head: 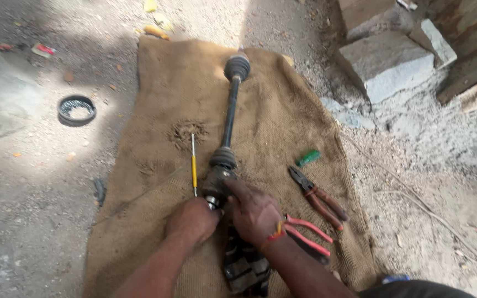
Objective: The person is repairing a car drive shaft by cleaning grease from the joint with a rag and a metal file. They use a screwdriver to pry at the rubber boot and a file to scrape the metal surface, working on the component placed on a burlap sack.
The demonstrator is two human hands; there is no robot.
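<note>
A long black drive shaft with rubber boots at both ends lies on a brown burlap sack. Its near joint is greasy. My left hand is curled into a fist at the joint's near end. My right hand wraps over the joint from the right. A yellow-handled screwdriver lies just left of the shaft. A dark greasy part sits on the sack under my right forearm.
Red-handled pliers and another red-handled tool lie on the sack to the right. A small green object rests nearby. A black ring lies on the gravel at left. Stone blocks stand at back right.
</note>
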